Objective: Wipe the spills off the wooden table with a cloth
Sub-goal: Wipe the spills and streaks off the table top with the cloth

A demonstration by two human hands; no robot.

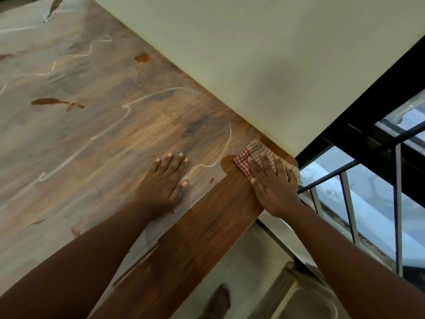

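A brown wooden worktop (142, 139) bears dark brown spills (51, 102), thin whitish streaks (149, 96), a red-checked cloth (243, 162) at its corner and a flat left hand (163, 180).

views: 1 | head: worn on the person's head | faces forward and steeply down | near, over a corner of the wooden table (138, 134) | left hand (164, 181) and right hand (274, 188) in frame

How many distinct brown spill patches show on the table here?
4. Far patch at the table's top-left end; wall-side patch; long patch mid-left; near patch touching the cloth. Tiny drops also show; left hand and right hand may hide more.
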